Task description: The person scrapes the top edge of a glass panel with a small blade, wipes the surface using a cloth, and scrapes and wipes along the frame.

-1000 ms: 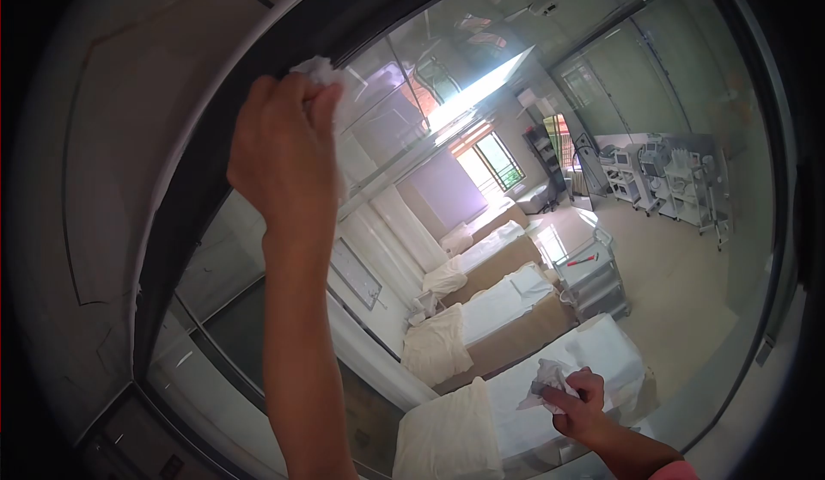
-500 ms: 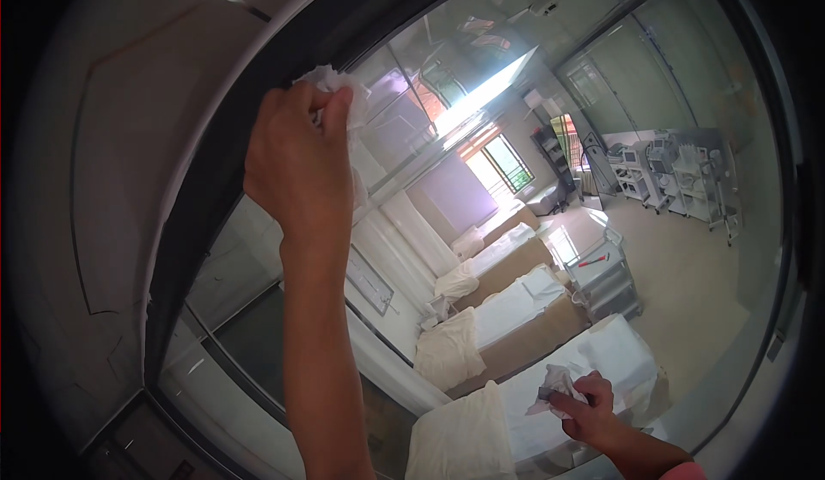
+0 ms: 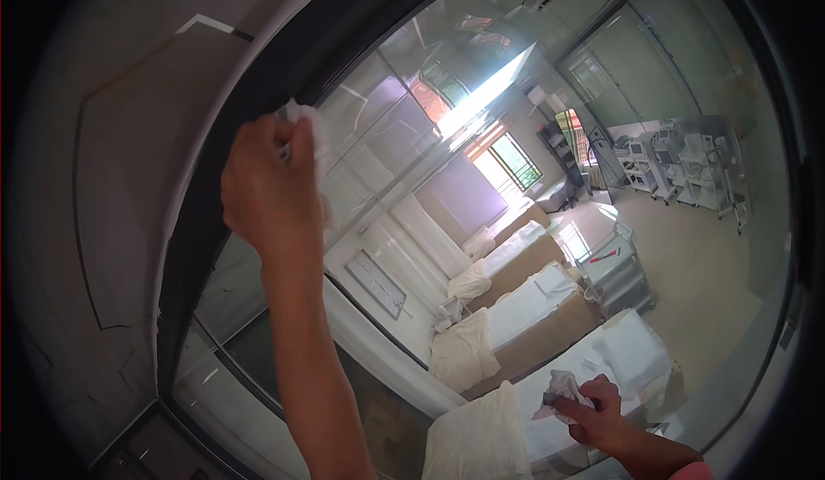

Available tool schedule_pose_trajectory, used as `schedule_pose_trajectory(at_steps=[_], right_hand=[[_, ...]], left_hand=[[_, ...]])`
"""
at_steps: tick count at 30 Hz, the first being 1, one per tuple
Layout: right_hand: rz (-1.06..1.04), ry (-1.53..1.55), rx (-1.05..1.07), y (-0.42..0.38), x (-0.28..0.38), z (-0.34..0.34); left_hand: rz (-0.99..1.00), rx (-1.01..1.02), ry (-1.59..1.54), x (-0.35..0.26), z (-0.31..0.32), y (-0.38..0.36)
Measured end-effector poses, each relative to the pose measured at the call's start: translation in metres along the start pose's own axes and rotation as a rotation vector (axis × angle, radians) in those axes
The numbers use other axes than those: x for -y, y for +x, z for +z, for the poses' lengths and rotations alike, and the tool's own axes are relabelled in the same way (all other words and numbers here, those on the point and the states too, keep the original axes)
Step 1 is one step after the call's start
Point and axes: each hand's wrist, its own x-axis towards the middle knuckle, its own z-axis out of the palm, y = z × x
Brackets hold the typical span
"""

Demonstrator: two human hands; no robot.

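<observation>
My left hand [image 3: 268, 189] is raised at the upper left, its fingers closed round a crumpled white tissue [image 3: 308, 136]. The tissue lies against the glass pane [image 3: 361, 149] beside the dark window frame [image 3: 225, 93]. Lower right, my right hand [image 3: 599, 415] pinches a second crumpled tissue [image 3: 563, 391], with a small dark grey piece at its left edge that I cannot make out. That hand appears in front of the nearest bed, apart from the frame.
Behind the glass, several beds [image 3: 524, 308] with white and cream covers stand in a row. A grey trolley [image 3: 620, 278] carries a red-handled item. Wheeled equipment [image 3: 666, 158] lines the far right wall, and a window [image 3: 513, 164] is at the back. Reflections cross the pane.
My left hand has slid down and left along the frame edge with its tissue. My right hand stays nearly in place. The room behind has shifted slightly right in view.
</observation>
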Motion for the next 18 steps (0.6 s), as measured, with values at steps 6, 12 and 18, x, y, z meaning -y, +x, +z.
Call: schedule_pose_trajectory(at_steps=[6, 12, 18], right_hand=[[-0.004, -0.017, 0.021, 0.000, 0.001, -0.001], [0.000, -0.013, 0.024, -0.001, 0.001, -0.001], [-0.003, 0.019, 0.027, 0.002, 0.001, -0.003]], left_hand=[[0.038, 0.000, -0.084, -0.013, 0.002, 0.000], [-0.005, 0.031, -0.069, -0.001, -0.001, 0.000], [0.024, -0.021, -0.159, -0.013, 0.006, 0.001]])
